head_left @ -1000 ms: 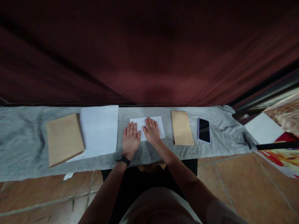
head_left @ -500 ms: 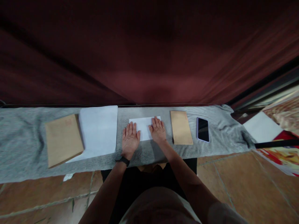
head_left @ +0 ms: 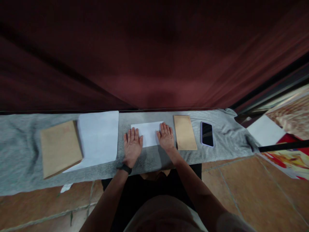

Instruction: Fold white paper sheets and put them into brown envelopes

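A small white sheet of paper [head_left: 149,135], which looks folded, lies flat on the grey cloth before me. On its left end my left hand [head_left: 132,146] rests palm down with fingers stretched out. Over the right end lies my right hand [head_left: 166,138], also flat, its thumb apart from the fingers. Neither hand grips anything. Just right of my right hand is a brown envelope [head_left: 185,132]. To the left of my left hand, larger white sheets [head_left: 98,135] lie partly under a stack of brown envelopes [head_left: 60,148].
A phone with a pale purple edge [head_left: 207,134] lies right of the single envelope. The grey cloth [head_left: 227,135] covers a narrow bench against a dark red panel [head_left: 154,87]. At far right are a white sheet [head_left: 265,130] and a colourful printed packet [head_left: 287,158].
My right hand has slid right along the small paper, toward its right end, so the hands are farther apart. The view has shifted slightly.
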Demonstrator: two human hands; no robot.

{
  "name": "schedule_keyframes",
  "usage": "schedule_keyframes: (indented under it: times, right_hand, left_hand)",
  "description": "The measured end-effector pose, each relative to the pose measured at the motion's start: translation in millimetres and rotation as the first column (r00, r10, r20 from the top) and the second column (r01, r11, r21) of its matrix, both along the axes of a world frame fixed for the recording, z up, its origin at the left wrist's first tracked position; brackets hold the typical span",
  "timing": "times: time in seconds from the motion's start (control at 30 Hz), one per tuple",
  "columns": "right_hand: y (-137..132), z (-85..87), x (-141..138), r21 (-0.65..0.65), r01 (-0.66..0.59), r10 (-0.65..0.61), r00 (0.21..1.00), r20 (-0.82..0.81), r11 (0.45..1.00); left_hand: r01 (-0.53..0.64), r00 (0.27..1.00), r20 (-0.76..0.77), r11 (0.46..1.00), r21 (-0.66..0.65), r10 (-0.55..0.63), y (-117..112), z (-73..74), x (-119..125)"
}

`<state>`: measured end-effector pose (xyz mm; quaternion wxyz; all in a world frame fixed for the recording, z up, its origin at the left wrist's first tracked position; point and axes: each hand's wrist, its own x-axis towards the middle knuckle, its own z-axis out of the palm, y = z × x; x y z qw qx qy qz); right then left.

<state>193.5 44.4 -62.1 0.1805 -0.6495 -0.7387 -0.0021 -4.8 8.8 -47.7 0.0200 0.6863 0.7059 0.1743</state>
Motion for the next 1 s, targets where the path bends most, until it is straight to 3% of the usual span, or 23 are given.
schedule_keyframes:
  times: [0.17,0.33,0.73,1.0]
  right_hand:
    - [-0.9,2.7,-1.0,-0.004,-0.002,0.002,1.0,0.008,1.0]
    - [-1.2,4.9,-0.9,-0.029,-0.005,0.005,1.0,0.004,1.0]
    - [-1.7,6.3,-0.5,-0.035,-0.01,0.009,1.0,-0.025,0.999]
    - [-1.7,7.5,-1.5,-0.029,-0.008,0.007,0.999,-0.042,1.0]
  left_hand:
    - [0.142,0.989,0.037,0.99,0.007,-0.142,15.6,7.9,29.9]
    - [0.193,0.981,0.051,0.979,-0.062,-0.19,31.7,0.0,45.3]
    - [0.12,0.993,0.003,0.992,-0.042,-0.12,37.4,0.1,18.0]
    - [0.056,0.998,0.02,0.998,-0.011,-0.056,27.7,-2.5,6.1]
